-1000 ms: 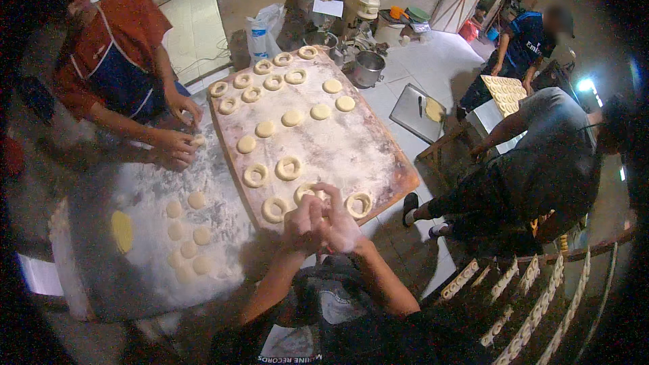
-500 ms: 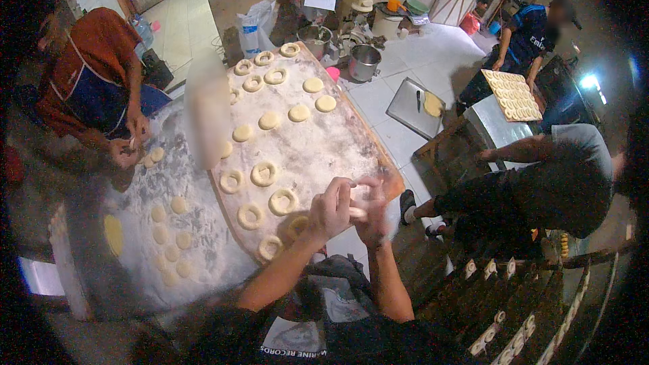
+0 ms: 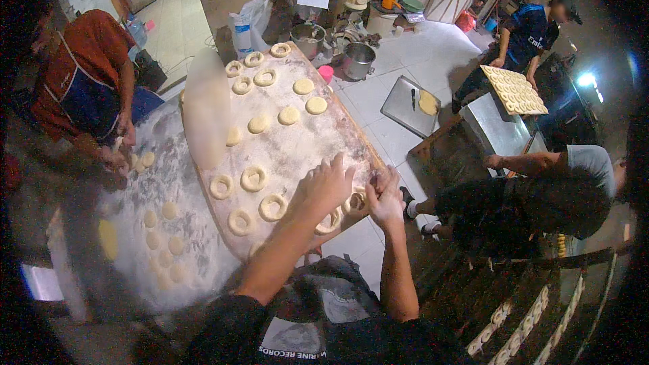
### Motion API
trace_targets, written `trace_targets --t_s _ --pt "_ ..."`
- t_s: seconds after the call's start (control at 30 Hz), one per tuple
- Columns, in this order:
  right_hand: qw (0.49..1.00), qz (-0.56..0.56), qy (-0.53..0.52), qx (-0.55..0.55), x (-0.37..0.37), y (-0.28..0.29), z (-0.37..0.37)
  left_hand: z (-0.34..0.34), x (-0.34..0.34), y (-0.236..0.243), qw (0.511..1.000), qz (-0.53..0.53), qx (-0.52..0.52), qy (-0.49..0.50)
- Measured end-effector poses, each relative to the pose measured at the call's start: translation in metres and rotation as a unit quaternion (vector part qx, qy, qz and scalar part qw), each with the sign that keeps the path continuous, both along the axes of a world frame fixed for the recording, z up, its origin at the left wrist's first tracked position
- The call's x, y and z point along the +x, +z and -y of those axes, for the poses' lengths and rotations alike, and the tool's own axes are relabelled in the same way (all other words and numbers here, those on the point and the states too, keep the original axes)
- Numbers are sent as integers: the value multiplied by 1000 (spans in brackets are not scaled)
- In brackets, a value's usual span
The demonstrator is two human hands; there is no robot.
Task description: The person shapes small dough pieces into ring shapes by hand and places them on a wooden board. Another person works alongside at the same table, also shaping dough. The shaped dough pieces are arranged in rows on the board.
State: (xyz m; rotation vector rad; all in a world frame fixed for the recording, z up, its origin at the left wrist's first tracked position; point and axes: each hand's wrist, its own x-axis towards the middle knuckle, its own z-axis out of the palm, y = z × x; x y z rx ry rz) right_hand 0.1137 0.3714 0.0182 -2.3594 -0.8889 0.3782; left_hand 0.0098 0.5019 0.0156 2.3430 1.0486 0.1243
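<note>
My left hand (image 3: 329, 184) is spread open over the floured wooden board, fingers pointing away from me, with nothing seen in it. By the board's right edge, my right hand (image 3: 385, 204) has its thumb and fingers slightly apart, beside a ring of dough (image 3: 355, 201) lying on the board. Another dough ring (image 3: 328, 220) shows partly below my left forearm. More rings, such as one dough ring (image 3: 273, 207), lie left of my arm. Several flat dough rounds (image 3: 289, 115) sit farther up the floured board (image 3: 318, 138).
Left of the board, a person's hands (image 3: 116, 157) work dough over a floury table (image 3: 196, 230) with several small dough pieces. Another person holds a tray of rings (image 3: 514, 90). A third person (image 3: 527, 206) stands at right. Metal pots (image 3: 358, 61) and a floor tray (image 3: 410, 105) lie beyond.
My hands, together around a dough ring before, have come apart. That ring now appears on the board by my right hand. My left hand has opened out flat.
</note>
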Motion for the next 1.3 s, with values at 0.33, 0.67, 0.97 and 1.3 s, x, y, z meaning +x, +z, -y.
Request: trace_targets --t_s 0.33,0.67,0.97,1.3 --pt "983 161 90 14 -26 -17 -3 4 -27 6 994 -20 -20 -110" --pt "888 -124 431 100 -203 12 -95 18 -251 -45 918 286 -35 272" --pt "655 208 715 129 -409 -36 -216 39 -468 -60 883 132 2 450" --pt "710 -459 533 -29 -401 31 -186 20 -473 -7 762 433 -177 449"
